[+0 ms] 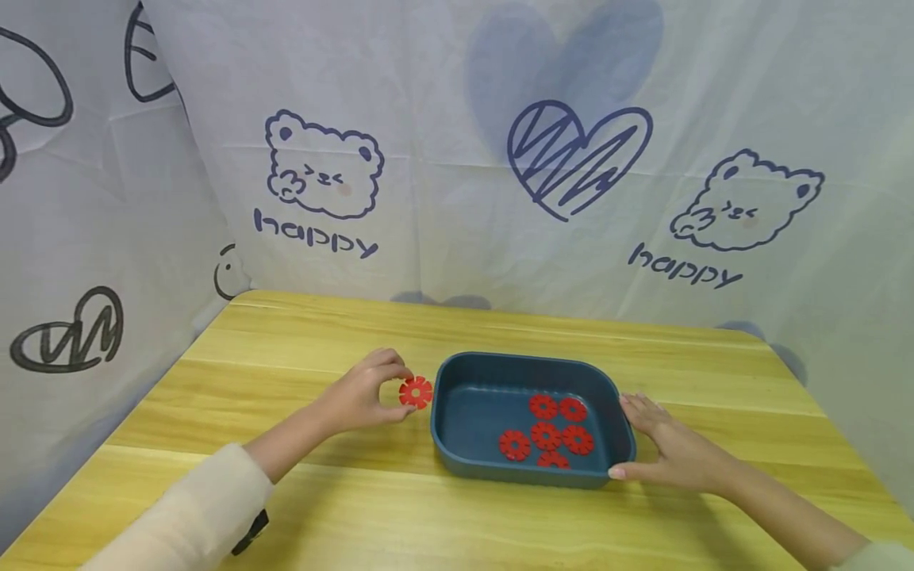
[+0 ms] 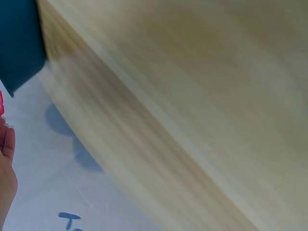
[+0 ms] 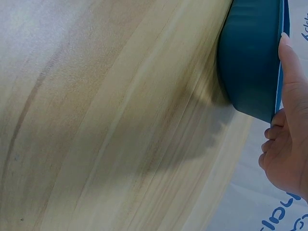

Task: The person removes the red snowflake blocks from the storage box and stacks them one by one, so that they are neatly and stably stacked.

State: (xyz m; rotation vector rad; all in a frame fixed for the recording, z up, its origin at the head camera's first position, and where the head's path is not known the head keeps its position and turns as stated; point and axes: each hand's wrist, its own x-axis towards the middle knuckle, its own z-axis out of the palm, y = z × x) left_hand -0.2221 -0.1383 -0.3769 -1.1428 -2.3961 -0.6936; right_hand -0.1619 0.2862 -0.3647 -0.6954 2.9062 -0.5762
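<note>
Just left of the dark blue plastic bin (image 1: pixel 524 474), my left hand (image 1: pixel 367 394) pinches a red snowflake disc (image 1: pixel 416 392) between thumb and fingers. The disc stands roughly upright, near the bin's left wall. At the other end, my right hand (image 1: pixel 667 446) holds the bin's right end, thumb at the front corner and fingers at the side rim. Several red discs (image 1: pixel 546 436) lie on the bin floor, toward its right half. The left wrist view shows only the edge of the left hand (image 2: pixel 6 168); in the right wrist view the right hand (image 3: pixel 288 139) touches the rim.
The bin stands on a wood-grain table (image 1: pixel 343 507) with rounded far corners. Behind and to the left hangs a white cloth (image 1: pixel 443 222) with drawn bears and hearts. A small black object (image 1: pixel 251 533) shows under the left sleeve (image 1: pixel 193 507).
</note>
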